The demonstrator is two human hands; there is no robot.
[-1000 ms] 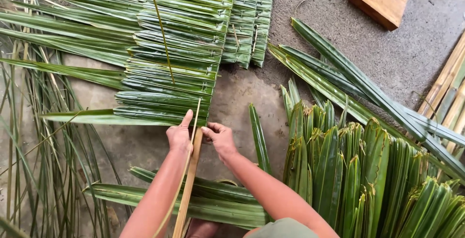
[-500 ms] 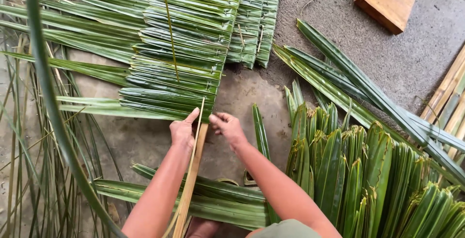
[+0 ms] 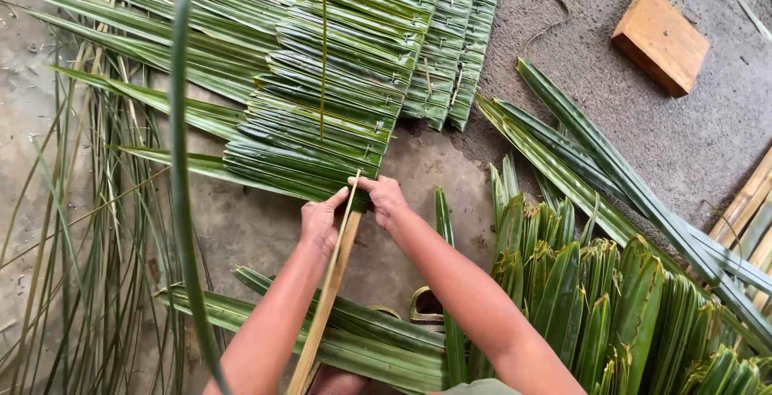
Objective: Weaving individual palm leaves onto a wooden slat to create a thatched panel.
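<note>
Where the two bare forearms come up from six o'clock, a long pale-tan split bamboo slat (image 3: 326, 306) runs between them toward twelve, and both hands meet at its far end. The left hand (image 3: 322, 220) is closed around the slat's tip with thumb and forefinger pinched together; the right hand (image 3: 384, 199) is curled shut on the nearest folded green palm leaf (image 3: 305, 171) at the mat's edge — a grip that seems meant to pin leaf against slat. Just beyond, at twelve o'clock, lies the stitched panel of overlapped green palm leaves (image 3: 346, 81), its near edge touching the fingers. At four o'clock a heap of folded green leaflets (image 3: 595, 306) crowds the right elbow, leaving little room there. At nine o'clock thin loose leaf ribs (image 3: 96, 226) lie scattered. Bare grey concrete floor (image 3: 434, 170) shows between panel and heap — the only open patch. Far off at two o'clock sits a small orange-brown wooden block (image 3: 661, 38), well apart.
</note>
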